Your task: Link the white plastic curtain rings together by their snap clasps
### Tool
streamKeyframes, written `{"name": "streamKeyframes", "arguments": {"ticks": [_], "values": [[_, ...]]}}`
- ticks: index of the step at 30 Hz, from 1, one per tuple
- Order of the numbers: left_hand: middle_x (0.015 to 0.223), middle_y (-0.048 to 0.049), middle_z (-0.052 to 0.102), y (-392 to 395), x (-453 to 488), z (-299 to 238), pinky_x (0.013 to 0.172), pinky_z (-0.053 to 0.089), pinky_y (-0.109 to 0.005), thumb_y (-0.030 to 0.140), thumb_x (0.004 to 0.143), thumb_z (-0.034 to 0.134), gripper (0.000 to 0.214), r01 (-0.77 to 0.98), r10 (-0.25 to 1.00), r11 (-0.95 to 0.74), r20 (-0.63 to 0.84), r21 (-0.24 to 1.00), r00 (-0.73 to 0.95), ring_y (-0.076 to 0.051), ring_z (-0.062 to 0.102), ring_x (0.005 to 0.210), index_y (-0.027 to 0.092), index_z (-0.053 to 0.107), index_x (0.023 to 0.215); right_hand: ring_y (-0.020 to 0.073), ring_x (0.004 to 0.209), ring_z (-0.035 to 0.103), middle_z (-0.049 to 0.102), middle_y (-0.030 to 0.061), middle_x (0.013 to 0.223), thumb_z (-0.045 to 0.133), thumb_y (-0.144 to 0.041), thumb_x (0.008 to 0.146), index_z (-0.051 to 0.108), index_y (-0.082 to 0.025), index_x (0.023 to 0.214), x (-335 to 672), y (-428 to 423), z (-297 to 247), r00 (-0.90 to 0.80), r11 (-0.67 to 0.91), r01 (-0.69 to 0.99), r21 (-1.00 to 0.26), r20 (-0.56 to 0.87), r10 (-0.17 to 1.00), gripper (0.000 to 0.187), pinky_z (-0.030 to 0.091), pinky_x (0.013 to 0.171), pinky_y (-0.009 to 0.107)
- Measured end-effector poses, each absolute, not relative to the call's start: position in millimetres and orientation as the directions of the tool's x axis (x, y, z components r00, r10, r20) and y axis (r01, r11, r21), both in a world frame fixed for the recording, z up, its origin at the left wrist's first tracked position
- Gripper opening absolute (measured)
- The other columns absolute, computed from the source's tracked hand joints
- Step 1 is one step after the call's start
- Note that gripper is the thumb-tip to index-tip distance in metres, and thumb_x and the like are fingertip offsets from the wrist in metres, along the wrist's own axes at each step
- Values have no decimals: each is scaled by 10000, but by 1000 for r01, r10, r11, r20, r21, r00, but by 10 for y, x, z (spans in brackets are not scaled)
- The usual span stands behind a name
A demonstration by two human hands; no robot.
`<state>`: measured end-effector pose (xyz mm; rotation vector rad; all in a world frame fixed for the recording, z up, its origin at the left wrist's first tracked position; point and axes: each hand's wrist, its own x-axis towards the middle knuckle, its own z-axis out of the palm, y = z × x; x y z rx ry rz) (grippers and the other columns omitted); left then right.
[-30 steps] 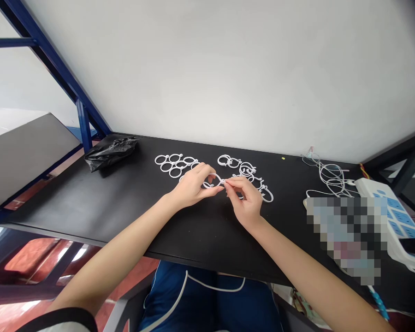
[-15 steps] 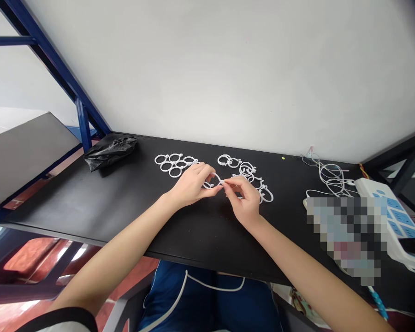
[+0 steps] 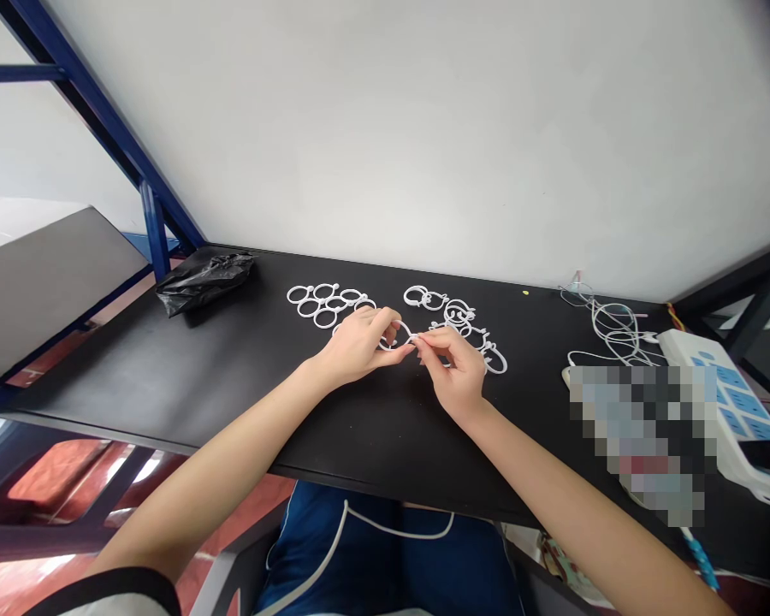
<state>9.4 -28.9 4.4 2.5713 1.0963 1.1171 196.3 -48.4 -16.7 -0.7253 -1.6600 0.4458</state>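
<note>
Both my hands meet over the middle of the black desk [image 3: 385,419], on one white plastic ring [image 3: 406,327] that looks like a curtain ring. My left hand [image 3: 361,342] grips the ring's left side between thumb and fingers. With thumb and forefinger, my right hand [image 3: 453,364] pinches the small joint at the ring's right end; the fingertips partly cover it. Left of my hands lie several white rings [image 3: 325,304] with small knobs, flat and close together. More white rings [image 3: 459,312], some overlapping and seemingly with open ends, lie behind and beside my right hand.
A crumpled black plastic bag [image 3: 205,282] lies at the desk's back left. At the right are tangled white cables [image 3: 616,329], a white power strip [image 3: 722,385] and a pixelated device [image 3: 645,436]. A white wall [image 3: 436,145] rises behind the desk.
My left hand has shifted slightly, so more of the left-hand rings show behind its fingers. The grip of both hands on the ring looks the same.
</note>
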Motion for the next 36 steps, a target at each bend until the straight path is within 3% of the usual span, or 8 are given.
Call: {"name": "streamKeyframes", "arguments": {"ticks": [17,36], "values": [[773,-24,670,-295,103,12,695,465,-298,539,941,488,350,573,703,-700,553,426,448,-170,598,724,190,509,927,147,690,661,694,34,850,636,-185,899,669,-226,894,1970,-480,-182,-86,719,228,-656,722,686,53,597,554,291],[658,12,628,-315,148,17,677,470,-277,494,946,497,303,523,671,-730,605,440,429,-138,563,618,201,477,872,134,639,632,666,25,814,615,-193,911,642,-225,870,1962,-499,-187,-96,707,185,-683,703,704,58,575,537,286]]}}
